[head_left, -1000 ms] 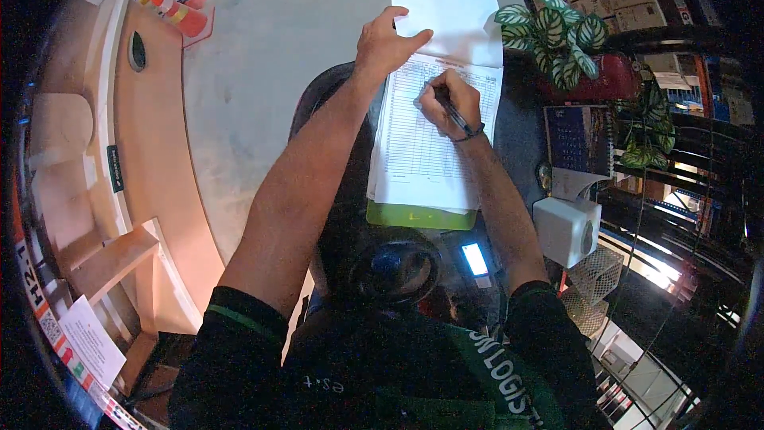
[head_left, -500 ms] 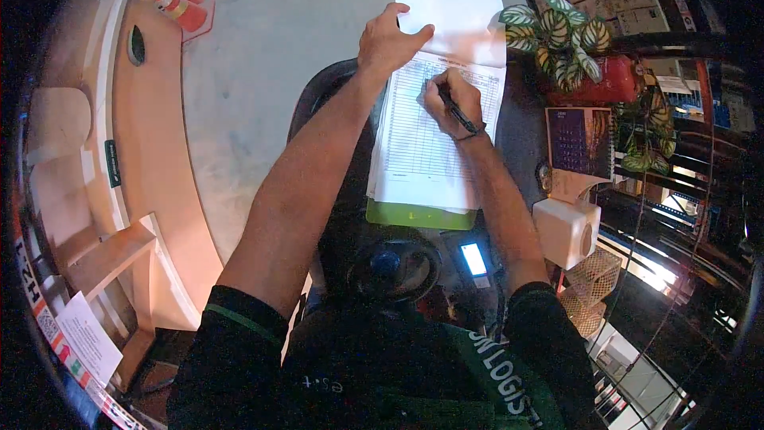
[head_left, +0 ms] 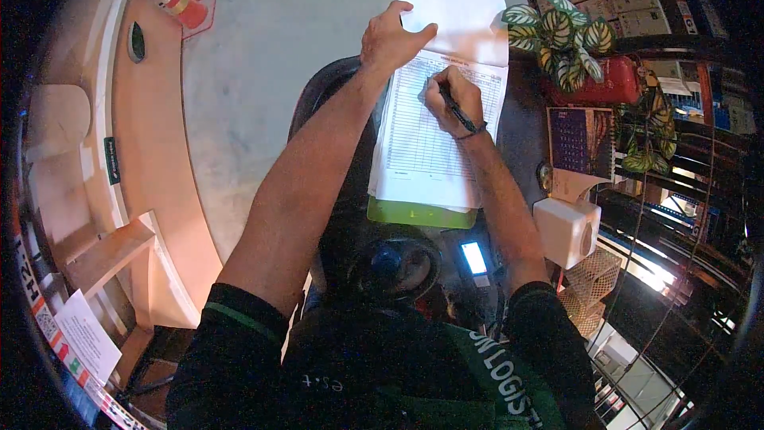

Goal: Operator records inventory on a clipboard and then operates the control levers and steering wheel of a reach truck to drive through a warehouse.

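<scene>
the ruled form (head_left: 415, 143) lies on a green board (head_left: 422, 213), upper rows seemingly filled, lower ones apparently left to do. the right hand (head_left: 458, 98) grips a dark pen (head_left: 460, 116); the left hand (head_left: 388, 40) touches the flipped-up sheet (head_left: 458, 0), its grip unclear.

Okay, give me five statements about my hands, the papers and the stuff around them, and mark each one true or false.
1. The right hand holds a dark pen at a lined form. True.
2. The left hand also holds a pen. False: its thumb lies over a raised white sheet.
3. The board under the papers is red. False: the board is green.
4. A device with a lit screen sits to the right of the steering wheel. True.
5. The striped-leaf plant is left of the papers. False: the plant is to their right.
</scene>
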### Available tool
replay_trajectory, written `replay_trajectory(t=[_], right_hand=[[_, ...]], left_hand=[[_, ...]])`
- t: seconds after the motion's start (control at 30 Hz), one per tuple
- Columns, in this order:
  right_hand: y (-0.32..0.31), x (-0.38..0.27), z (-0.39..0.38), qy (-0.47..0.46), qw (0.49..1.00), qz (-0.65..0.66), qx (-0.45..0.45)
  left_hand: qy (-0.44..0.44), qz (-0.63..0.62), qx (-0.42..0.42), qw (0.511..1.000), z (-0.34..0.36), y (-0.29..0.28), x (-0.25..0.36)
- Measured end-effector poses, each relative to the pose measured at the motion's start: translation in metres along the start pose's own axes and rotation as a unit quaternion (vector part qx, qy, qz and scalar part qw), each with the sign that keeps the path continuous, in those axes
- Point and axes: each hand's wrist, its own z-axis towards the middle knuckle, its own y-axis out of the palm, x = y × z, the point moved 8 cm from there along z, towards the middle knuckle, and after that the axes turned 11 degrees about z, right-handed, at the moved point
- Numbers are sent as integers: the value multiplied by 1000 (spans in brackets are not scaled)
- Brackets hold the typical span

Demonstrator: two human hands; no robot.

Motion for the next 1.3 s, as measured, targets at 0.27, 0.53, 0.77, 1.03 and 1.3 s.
replay_trajectory(t=[0.27,0.53,0.77,1.03,1.3], right_hand=[[1,13,1,3,1000,17,15],[1,1,1,-2,1000,-9,9],[-1,1,1,-36,999,-25,10],[-5,-1,0,-15,998,-40,40],[-3,-2,4,-55,998,-8,34]], left_hand=[[0,-7,7,1000,1,1,-1],[-3,-12,2,1000,-2,-3,1],[-3,-24,-12,1000,0,0,0],[-2,-11,0,1000,1,0,0],[13,-24,7,1000,4,-1,-1]])
